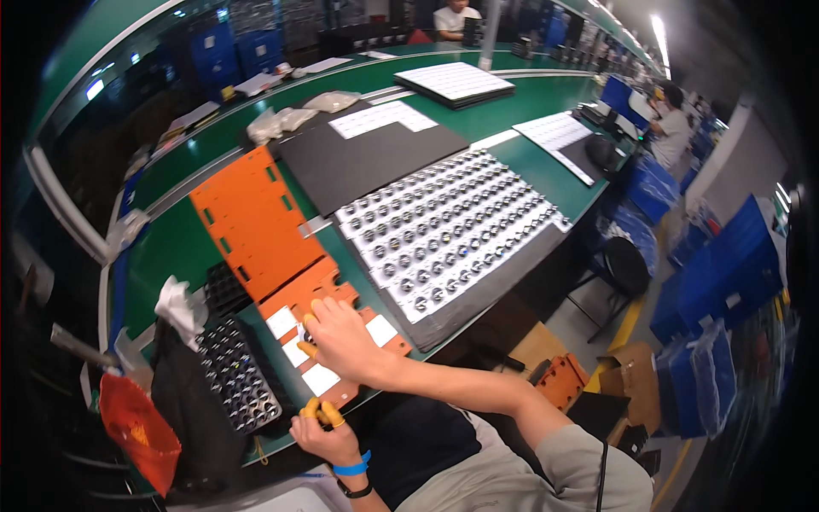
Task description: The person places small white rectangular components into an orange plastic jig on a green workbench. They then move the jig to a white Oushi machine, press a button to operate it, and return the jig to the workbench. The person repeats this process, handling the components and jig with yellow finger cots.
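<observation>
My right hand (337,340), with yellow covers on its fingertips, reaches over the lower orange plate (320,283). Its fingers are bent down at a small dark part that they mostly hide. White cards (321,381) lie on this plate around the hand. Closer to my body, my left hand (322,433) is raised at the plate's near end, its covered fingertips curled together; what they hold, if anything, is hidden. A blue band circles that wrist. Left of the plate sits a black tray (277,408) with rows of round glossy lens-like parts.
A white sheet (409,312) with many dark round parts in rows lies on a dark board to the right. Beyond are a larger orange plate (256,224), a dark board (358,162) and plastic bags (277,124). A red bag (141,431) hangs left. A co-worker (670,128) sits far right.
</observation>
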Tool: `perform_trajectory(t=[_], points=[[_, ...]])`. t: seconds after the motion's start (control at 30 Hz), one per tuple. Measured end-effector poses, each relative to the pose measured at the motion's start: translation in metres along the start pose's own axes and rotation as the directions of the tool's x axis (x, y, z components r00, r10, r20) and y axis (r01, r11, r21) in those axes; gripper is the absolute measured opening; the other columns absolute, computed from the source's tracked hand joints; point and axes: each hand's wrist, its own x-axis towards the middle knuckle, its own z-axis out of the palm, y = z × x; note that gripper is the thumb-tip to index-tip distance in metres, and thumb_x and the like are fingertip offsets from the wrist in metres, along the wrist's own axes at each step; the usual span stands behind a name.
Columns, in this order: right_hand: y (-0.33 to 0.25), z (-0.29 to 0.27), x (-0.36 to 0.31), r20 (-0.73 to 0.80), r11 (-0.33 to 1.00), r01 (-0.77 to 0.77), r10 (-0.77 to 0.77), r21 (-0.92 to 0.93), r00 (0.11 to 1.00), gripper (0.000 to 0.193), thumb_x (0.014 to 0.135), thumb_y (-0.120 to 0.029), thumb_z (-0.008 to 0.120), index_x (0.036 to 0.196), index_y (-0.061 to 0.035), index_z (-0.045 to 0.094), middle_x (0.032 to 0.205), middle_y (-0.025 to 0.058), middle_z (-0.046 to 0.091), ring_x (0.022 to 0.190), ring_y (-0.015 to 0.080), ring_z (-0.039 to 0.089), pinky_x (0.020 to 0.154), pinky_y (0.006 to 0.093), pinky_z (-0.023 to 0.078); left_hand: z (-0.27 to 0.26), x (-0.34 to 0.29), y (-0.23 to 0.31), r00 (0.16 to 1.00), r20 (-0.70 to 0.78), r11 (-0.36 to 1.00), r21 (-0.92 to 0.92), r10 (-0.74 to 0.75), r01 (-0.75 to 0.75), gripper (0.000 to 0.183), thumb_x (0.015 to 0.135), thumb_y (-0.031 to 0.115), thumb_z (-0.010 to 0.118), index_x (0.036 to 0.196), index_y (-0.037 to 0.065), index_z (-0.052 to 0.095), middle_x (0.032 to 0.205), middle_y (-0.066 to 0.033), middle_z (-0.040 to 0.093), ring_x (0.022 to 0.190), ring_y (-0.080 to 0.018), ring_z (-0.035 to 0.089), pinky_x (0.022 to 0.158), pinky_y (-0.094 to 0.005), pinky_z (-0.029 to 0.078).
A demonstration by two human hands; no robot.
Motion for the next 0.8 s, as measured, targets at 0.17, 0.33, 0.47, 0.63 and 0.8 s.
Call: perform_trajectory(t=[0.17,0.33,0.47,0.63,0.8], points=[[0.038,-0.081,-0.051,-0.101,0.98,-0.133,0.148,0.146,0.984,0.02,0.08,-0.014,0.076,0.093,-0.0033,0.064,0.087,0.011,0.057,0.079,0.0296,0.06,0.071,0.0398,0.049,0.004,-0.002,-0.004,0.999,-0.022,0.999,0.005,0.042,-0.042,0.03,0.095,0.025,0.059,0.091,-0.004,0.068,0.074,-0.0136,0.058,0.071,-0.0337,0.05,0.067,-0.0434,0.036],[0.122,-0.154,-0.119,-0.261,0.938,-0.343,0.322,-0.04,0.91,0.028,0.078,-0.002,0.07,0.106,-0.0035,0.064,0.098,0.0166,0.063,0.093,0.0358,0.062,0.081,0.0421,0.051,-0.002,-0.003,-0.004,0.999,0.043,0.999,0.042,0.019,-0.021,0.029,0.097,0.021,0.06,0.095,-0.006,0.068,0.082,-0.0168,0.062,0.077,-0.0354,0.053,0.07,-0.044,0.04],[0.204,-0.202,-0.164,-0.349,0.892,-0.445,0.392,-0.085,0.852,0.032,0.078,0.005,0.067,0.109,-0.0027,0.064,0.102,0.0163,0.064,0.096,0.0349,0.063,0.085,0.0397,0.051,0.005,-0.003,-0.007,0.997,-0.019,0.996,0.033,0.081,-0.08,0.032,0.098,0.022,0.056,0.091,-0.008,0.066,0.078,-0.0174,0.06,0.072,-0.0348,0.05,0.067,-0.0437,0.037],[0.276,-0.248,-0.184,-0.301,0.87,-0.475,0.422,-0.131,0.855,0.033,0.079,0.007,0.066,0.11,-0.0025,0.063,0.108,0.0165,0.064,0.102,0.0349,0.064,0.089,0.0386,0.051,0.002,-0.006,-0.005,0.999,0.023,0.997,0.07,0.022,-0.023,0.026,0.097,0.016,0.057,0.098,-0.009,0.067,0.087,-0.02,0.063,0.083,-0.0387,0.055,0.075,-0.0463,0.042],[0.309,-0.262,-0.183,-0.268,0.869,-0.452,0.395,-0.201,0.879,0.033,0.079,0.011,0.065,0.11,0.0013,0.063,0.108,0.0161,0.064,0.102,0.0311,0.065,0.092,0.0361,0.051,0.009,-0.005,-0.008,0.997,-0.036,0.995,0.083,0.066,-0.063,0.032,0.098,0.02,0.054,0.096,-0.009,0.066,0.084,-0.0199,0.063,0.078,-0.0374,0.053,0.072,-0.0451,0.04]])
